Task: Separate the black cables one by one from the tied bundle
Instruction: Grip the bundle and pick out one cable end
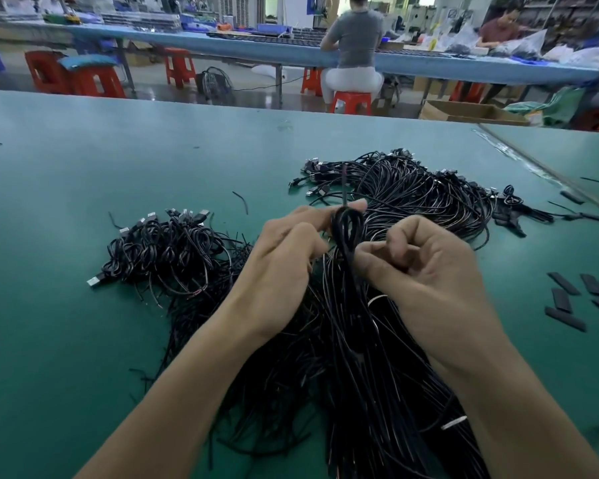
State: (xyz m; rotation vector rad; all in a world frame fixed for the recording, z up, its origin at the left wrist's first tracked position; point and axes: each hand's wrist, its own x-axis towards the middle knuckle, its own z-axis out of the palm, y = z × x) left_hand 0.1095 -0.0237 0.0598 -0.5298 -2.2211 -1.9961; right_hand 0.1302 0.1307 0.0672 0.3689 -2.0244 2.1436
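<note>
Head view: both hands meet at frame centre. The left hand (284, 261) pinches the top of a looped black cable (347, 233) between thumb and curled fingers. The right hand (429, 274), fingers curled tight, pinches the same loop lower down. Beneath the wrists the tied bundle (360, 382) fans toward the bottom edge, two white ties (454, 422) showing. On the green table (66, 202), one coiled pile (173, 250) sits left and one loose heap (415, 188) lies behind the hands. Short black strips (564, 299) lie far right.
</note>
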